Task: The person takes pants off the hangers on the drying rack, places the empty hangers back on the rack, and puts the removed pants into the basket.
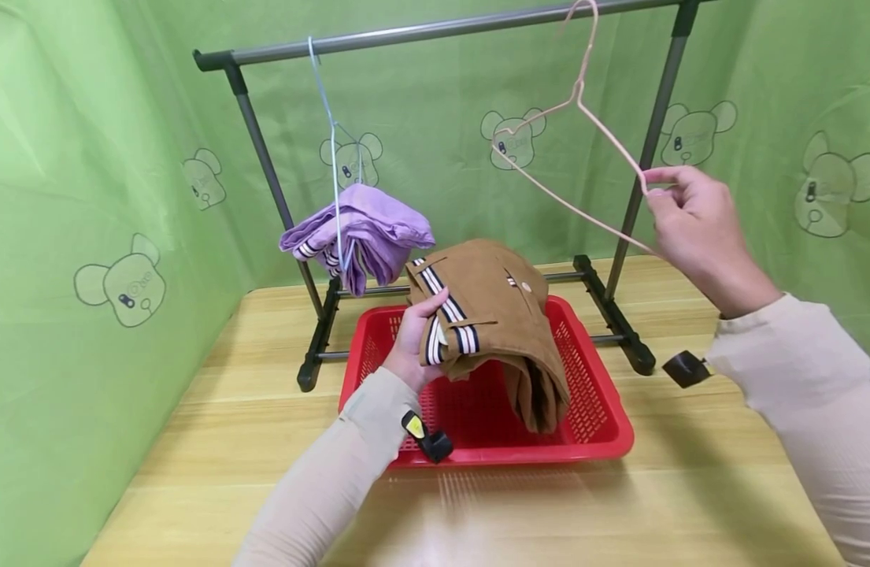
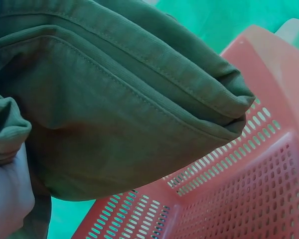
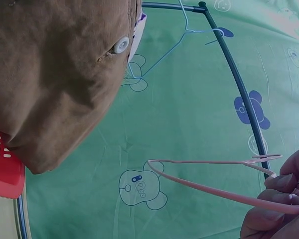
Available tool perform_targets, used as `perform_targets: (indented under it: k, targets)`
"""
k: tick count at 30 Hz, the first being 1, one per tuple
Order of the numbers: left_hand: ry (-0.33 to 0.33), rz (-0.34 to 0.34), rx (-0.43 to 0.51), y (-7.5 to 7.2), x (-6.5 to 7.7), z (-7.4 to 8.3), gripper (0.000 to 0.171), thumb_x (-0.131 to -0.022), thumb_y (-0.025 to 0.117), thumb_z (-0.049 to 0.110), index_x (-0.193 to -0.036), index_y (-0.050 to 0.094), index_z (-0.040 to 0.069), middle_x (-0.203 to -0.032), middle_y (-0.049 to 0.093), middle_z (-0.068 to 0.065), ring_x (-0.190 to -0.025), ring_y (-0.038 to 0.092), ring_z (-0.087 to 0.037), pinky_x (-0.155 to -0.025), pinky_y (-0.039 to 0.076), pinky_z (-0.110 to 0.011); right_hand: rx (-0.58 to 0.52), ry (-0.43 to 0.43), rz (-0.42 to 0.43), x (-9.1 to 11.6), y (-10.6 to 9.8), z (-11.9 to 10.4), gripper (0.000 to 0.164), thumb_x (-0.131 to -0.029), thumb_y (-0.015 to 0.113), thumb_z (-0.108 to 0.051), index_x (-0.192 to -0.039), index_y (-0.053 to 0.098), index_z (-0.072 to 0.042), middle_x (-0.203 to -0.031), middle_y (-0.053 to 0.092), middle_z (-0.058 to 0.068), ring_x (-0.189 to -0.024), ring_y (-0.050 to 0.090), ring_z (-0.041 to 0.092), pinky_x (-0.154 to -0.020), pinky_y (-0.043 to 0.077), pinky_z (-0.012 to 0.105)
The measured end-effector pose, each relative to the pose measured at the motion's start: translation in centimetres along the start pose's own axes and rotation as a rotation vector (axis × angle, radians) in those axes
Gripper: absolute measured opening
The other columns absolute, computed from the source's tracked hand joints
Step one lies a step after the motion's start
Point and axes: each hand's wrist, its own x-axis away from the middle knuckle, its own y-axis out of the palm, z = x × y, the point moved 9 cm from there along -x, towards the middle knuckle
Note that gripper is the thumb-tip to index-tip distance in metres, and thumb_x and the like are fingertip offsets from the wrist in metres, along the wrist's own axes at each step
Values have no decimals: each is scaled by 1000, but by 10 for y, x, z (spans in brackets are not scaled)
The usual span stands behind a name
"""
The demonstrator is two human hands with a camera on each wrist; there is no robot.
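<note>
Brown folded trousers (image 1: 494, 299) with a striped waistband are held up over a red basket (image 1: 597, 441). My left hand (image 1: 411, 339) grips them at the waistband, thumb on top and the other fingers hidden beneath the cloth. In the left wrist view the folded legs of the trousers (image 2: 114, 114) hang beside the basket's perforated wall. My right hand (image 1: 697, 220) pinches one shoulder end of a pink wire hanger (image 1: 605, 122), whose hook reaches up at the rack's bar. The right wrist view shows the hanger (image 3: 209, 189) bare, apart from the trousers.
A grey garment rack (image 1: 420, 31) stands on the wooden table (image 1: 264, 441) behind the basket. At its left, a blue hanger (image 1: 333, 150) hangs with folded purple trousers (image 1: 378, 224) on it. Green patterned cloth (image 1: 435, 142) encloses the back and sides.
</note>
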Motion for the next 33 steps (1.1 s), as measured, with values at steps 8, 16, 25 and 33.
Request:
perform_targets:
  k: [8,16,25,33]
  targets:
    - [16,12,38,-2,2,0,27,-103,35,23,-106,57,9,-91,68,-3,-81,65,-13,-77,52,-24,4,13,-6,0,1,2,38,-103,40,-19,-136,48,-1,-77,49,2,-53,40,12,-40,35,24]
    - [24,-23,43,1,4,-1,33,-104,31,23,-102,61,10,-91,67,-1,-82,64,-11,-78,50,-22,1,21,-5,-1,0,5,38,-103,40,-20,-136,49,-2,-77,49,2,-54,40,12,-40,36,24]
    - [8,-9,42,3,6,-6,28,-104,32,23,-107,57,11,-94,67,-2,-83,64,-12,-78,51,-23,1,15,-3,-1,0,5,38,-103,41,-20,-136,49,-2,-76,49,2,-53,40,12,-40,35,25]
    - [7,32,45,-2,10,-6,23,-103,35,20,-110,53,9,-95,66,-3,-84,64,-13,-78,52,-23,6,15,-3,-1,-1,5,38,-103,41,-20,-136,49,-2,-77,49,2,-53,39,13,-40,35,25]
